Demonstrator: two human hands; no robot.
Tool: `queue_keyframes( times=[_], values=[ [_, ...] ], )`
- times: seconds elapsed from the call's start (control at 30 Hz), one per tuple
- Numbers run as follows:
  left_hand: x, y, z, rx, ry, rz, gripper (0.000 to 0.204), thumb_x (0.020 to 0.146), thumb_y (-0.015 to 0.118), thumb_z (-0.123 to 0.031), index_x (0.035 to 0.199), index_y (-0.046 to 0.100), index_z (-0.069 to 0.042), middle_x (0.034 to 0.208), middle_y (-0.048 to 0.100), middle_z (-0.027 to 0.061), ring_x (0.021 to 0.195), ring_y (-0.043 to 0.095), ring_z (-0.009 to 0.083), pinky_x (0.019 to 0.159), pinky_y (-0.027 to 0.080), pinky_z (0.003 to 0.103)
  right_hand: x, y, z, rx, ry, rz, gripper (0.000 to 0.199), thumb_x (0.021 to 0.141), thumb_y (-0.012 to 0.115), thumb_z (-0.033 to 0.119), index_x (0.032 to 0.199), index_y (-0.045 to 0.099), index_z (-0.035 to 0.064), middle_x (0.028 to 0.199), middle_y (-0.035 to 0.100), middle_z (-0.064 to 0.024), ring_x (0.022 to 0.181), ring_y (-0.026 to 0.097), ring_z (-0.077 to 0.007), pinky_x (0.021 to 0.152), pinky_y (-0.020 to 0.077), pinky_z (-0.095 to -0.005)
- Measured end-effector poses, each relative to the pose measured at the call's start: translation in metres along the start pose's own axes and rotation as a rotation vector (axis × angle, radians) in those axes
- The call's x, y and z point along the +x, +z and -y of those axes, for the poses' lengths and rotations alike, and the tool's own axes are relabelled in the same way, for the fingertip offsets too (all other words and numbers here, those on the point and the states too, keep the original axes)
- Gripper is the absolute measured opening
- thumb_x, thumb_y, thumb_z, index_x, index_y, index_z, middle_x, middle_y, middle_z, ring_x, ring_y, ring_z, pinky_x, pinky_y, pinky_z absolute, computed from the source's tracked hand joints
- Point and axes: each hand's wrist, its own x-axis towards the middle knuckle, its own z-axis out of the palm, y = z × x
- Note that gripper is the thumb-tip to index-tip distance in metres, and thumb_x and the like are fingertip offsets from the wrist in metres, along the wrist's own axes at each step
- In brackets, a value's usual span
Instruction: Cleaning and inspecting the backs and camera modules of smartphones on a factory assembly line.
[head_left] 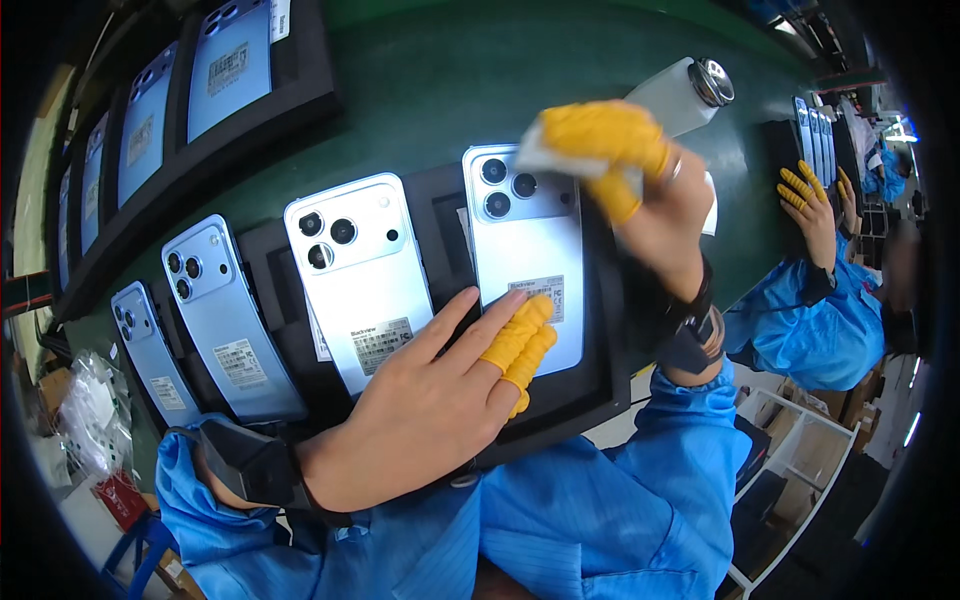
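Observation:
A light-blue smartphone (525, 240) lies back side up in a black foam tray (590, 395), its three camera lenses at the far end. My left hand (430, 400) rests flat with stretched fingers over the phone's lower part and its grey label. Yellow finger cots cover some of its fingers. Above the phone's far right corner, my right hand (665, 200), also in yellow finger cots, pinches a white wiping cloth (555, 155). Further left in the tray lie more phones: a pale one (355, 270), a blue one (225, 320) and another blue one (150, 350).
Beyond my right hand stands a whitish bottle with a metal cap (685, 95) on the green bench top (430, 70). Another black tray (310, 90) of blue phones is at the far left. To the right, a co-worker's gloved-finger hand (810, 210) is near upright phones (815, 140).

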Motion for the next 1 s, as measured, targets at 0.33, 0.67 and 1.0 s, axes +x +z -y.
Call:
queue_keyframes(
  times=[0.33,0.67,1.0],
  values=[
    [-0.001,0.001,-0.001,-0.017,-0.003,-0.003,0.022,0.074,0.068,-0.018,0.075,0.064,0.003,0.108,0.061,0.0194,0.122,0.046,0.0293,0.102,0.035,0.045,-0.01,-0.018,-0.018,-0.06,-0.024,-0.015,0.016,0.064,0.063,-0.003,0.079,0.066,0.0026,0.077,0.067,-0.0105,0.068,0.063,-0.0242,0.084,0.0454,-0.0371],
    [0.0,-0.003,0.001,0.029,0.02,0.045,0.023,0.076,0.068,-0.019,0.083,0.064,0.003,0.105,0.061,0.0184,0.122,0.046,0.0285,0.103,0.034,0.044,-0.006,0.009,0.018,-0.301,-0.157,0.137,0.008,0.059,0.068,0.004,0.065,0.063,0.002,0.058,0.052,-0.0079,0.058,0.047,-0.0218,0.06,0.0401,-0.0327],
    [-0.001,-0.002,-0.001,0.032,0.009,-0.021,0.025,0.075,0.069,-0.02,0.081,0.064,0.004,0.094,0.062,0.0195,0.117,0.05,0.0297,0.101,0.037,0.044,-0.009,0.015,0.031,-0.284,-0.236,0.135,0.019,0.046,0.066,0.009,0.062,0.06,0.0025,0.055,0.046,-0.006,0.055,0.045,-0.0214,0.057,0.039,-0.032]
  ],
)
